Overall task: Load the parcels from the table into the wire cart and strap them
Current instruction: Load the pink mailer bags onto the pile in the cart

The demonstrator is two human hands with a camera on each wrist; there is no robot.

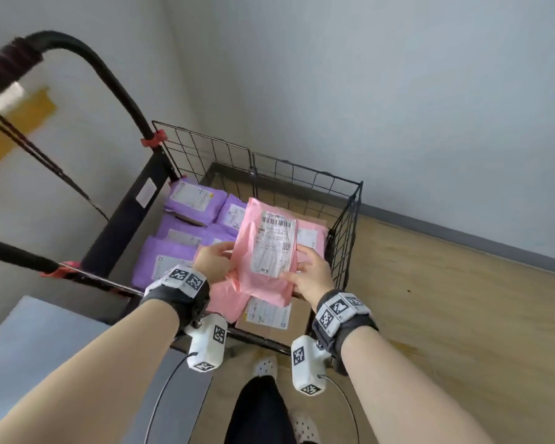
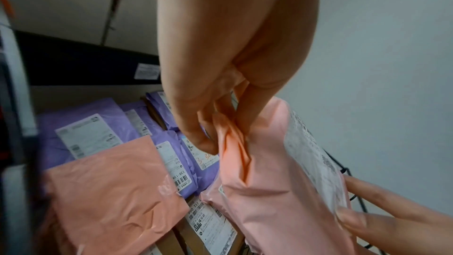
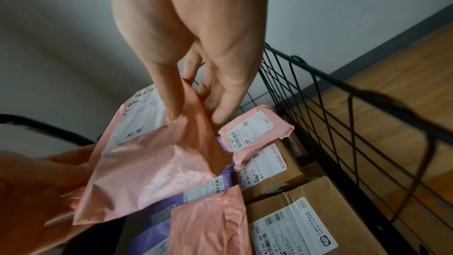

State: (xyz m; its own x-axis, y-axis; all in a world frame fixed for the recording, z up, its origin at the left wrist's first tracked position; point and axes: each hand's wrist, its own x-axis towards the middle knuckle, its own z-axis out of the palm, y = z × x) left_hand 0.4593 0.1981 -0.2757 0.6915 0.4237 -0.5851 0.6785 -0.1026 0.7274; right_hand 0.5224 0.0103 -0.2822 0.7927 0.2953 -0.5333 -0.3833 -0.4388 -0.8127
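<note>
Both hands hold one pink mailer bag (image 1: pixel 263 251) with a white shipping label above the black wire cart (image 1: pixel 345 238). My left hand (image 1: pixel 213 261) pinches its left edge (image 2: pixel 235 143); my right hand (image 1: pixel 308 270) pinches its right edge (image 3: pixel 186 115) between thumb and fingers. Inside the cart lie several purple mailers (image 1: pixel 193 200), another pink mailer (image 2: pixel 110 191), a small pink parcel (image 3: pixel 255 127) and brown cardboard boxes (image 3: pixel 304 212) with labels.
The cart's black handle (image 1: pixel 87 68) arches up at the left, with dark elastic cords (image 1: pixel 45 155) running from it. A grey table corner (image 1: pixel 36 344) sits at the lower left. Wooden floor (image 1: pixel 462 299) spreads to the right; a white wall stands behind the cart.
</note>
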